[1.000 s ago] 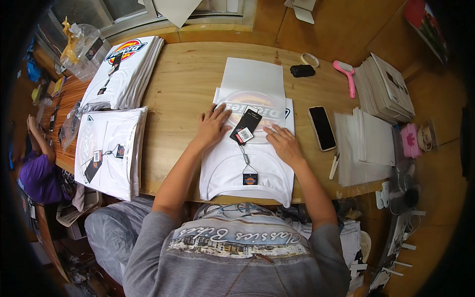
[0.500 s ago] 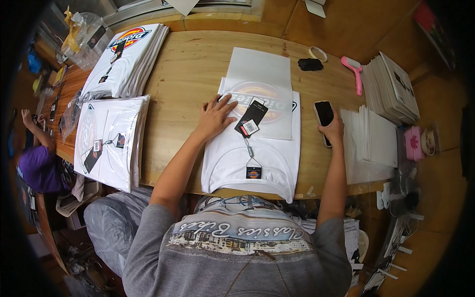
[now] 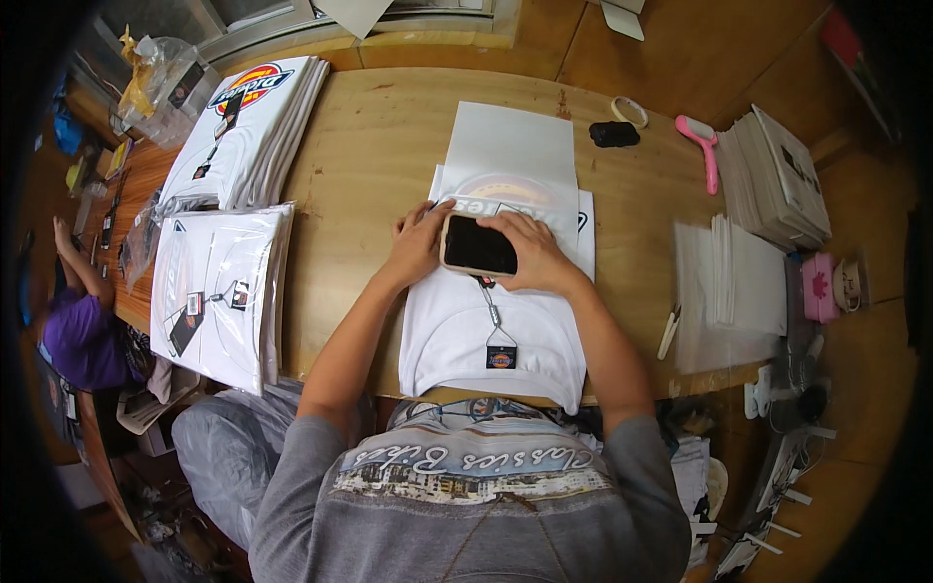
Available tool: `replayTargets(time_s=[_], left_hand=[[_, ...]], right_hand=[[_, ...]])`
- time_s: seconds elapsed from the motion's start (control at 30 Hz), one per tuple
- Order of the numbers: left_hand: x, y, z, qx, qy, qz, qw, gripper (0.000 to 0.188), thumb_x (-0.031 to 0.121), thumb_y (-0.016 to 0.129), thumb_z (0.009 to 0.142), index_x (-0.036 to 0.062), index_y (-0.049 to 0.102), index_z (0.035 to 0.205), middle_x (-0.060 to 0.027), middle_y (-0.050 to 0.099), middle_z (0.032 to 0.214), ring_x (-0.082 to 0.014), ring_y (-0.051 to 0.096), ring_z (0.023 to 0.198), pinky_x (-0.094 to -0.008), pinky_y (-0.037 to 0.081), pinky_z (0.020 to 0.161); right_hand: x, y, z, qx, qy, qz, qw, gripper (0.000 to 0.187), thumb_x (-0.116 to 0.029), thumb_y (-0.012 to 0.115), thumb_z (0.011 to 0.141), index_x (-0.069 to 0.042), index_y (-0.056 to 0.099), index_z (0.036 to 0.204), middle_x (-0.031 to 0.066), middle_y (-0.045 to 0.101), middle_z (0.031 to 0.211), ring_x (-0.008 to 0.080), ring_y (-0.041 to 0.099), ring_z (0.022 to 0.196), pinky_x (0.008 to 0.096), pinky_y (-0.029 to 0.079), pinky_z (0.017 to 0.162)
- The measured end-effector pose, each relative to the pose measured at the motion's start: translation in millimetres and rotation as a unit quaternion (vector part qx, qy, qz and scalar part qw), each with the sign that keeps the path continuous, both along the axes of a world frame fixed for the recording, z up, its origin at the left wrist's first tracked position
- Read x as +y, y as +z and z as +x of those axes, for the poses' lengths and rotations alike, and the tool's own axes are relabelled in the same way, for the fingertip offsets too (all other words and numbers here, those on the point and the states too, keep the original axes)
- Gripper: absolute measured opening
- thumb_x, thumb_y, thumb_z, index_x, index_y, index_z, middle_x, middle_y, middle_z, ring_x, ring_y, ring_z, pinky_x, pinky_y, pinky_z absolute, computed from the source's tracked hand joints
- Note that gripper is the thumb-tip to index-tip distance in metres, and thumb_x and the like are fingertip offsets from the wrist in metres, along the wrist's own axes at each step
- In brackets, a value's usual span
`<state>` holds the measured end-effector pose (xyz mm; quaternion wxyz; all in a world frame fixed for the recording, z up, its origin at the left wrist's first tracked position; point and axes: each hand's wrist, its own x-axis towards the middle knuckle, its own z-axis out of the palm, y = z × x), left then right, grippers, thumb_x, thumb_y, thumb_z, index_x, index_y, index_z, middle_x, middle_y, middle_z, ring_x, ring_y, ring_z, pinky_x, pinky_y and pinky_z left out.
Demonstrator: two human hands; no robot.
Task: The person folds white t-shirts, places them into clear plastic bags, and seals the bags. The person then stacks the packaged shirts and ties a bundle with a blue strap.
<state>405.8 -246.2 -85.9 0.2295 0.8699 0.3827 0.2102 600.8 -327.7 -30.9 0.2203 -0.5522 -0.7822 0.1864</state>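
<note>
A smartphone (image 3: pixel 476 247) in a light-edged case lies level over a folded white T-shirt (image 3: pixel 452 330), its dark screen up. My right hand (image 3: pixel 533 255) grips it from the right, fingers across its upper edge. At its left end my left hand (image 3: pixel 418 248) closes on the edge with bent fingers. A translucent white sheet (image 3: pixel 515 136) covers the shirt's coloured print. The black hang tag is mostly hidden beneath the phone. Its cord runs down to a small black label (image 3: pixel 501 358) at the neckline.
At left are a stack of folded white shirts (image 3: pixel 185 180) and bagged shirts (image 3: pixel 219 330). Along the right lie pale slim snips (image 3: pixel 669 332), clear bags (image 3: pixel 748 277), a pink roller (image 3: pixel 698 146), a tape roll (image 3: pixel 630 112) and a black object (image 3: pixel 614 134). Another person's purple sleeve (image 3: pixel 83 335) shows far left.
My right hand has brought the smartphone left from the tabletop to above the shirt. My left hand has shifted from lying flat on the sheet to the phone's edge. The snips are now uncovered.
</note>
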Motion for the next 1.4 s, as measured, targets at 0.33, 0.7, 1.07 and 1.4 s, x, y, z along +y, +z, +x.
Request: replayTargets(time_s=[0.33, 0.7, 1.07, 1.4], left_hand=[[60.6, 17.4, 54.6, 0.006, -0.066, 0.113, 0.991, 0.021, 0.012, 0.052, 0.074, 0.0131, 0.06, 0.093, -0.0036, 0.055, 0.095, -0.0213, 0.047, 0.09, -0.0348, 0.033, 0.078], [90.3, -8.5, 49.5, -0.03, -0.066, 0.124, 0.99, 0.022, 0.019, 0.057, 0.072, 0.0091, 0.059, 0.091, -0.0073, 0.052, 0.091, -0.0239, 0.046, 0.084, -0.0344, 0.037, 0.075], [109.0, 24.9, 8.8, -0.172, -0.192, -0.591, 0.764, 0.045, 0.012, 0.067, 0.065, 0.0005, 0.05, 0.105, -0.0065, 0.056, 0.094, -0.0143, 0.053, 0.081, -0.0265, 0.043, 0.07], [12.9, 9.1, -32.7, -0.244, -0.006, -0.73, 0.639, 0.048, 0.005, 0.06, 0.073, -0.0023, 0.039, 0.115, -0.012, 0.052, 0.105, -0.0178, 0.054, 0.09, -0.0288, 0.044, 0.08]], right_hand=[[58.4, -40.6, 43.8, -0.026, -0.078, 0.079, 0.993, 0.034, -0.017, 0.056, 0.073, -0.009, 0.052, 0.106, 0.0055, 0.049, 0.108, 0.0224, 0.041, 0.104, 0.0346, 0.032, 0.086], [60.7, -48.1, 70.3, -0.113, -0.127, 0.103, 0.98, 0.029, -0.022, 0.049, 0.079, -0.011, 0.052, 0.105, 0.0048, 0.048, 0.096, 0.0217, 0.041, 0.094, 0.0339, 0.033, 0.081], [37.8, -54.0, 188.7, 0.466, -0.024, -0.364, 0.806, 0.041, -0.019, 0.065, 0.07, 0.004, 0.052, 0.102, 0.0084, 0.058, 0.093, 0.0182, 0.054, 0.086, 0.0293, 0.042, 0.078], [-63.1, -61.2, 106.9, 0.674, -0.141, -0.398, 0.606, 0.048, -0.026, 0.059, 0.076, -0.001, 0.042, 0.113, 0.0084, 0.049, 0.11, 0.0175, 0.047, 0.102, 0.0323, 0.037, 0.087]])
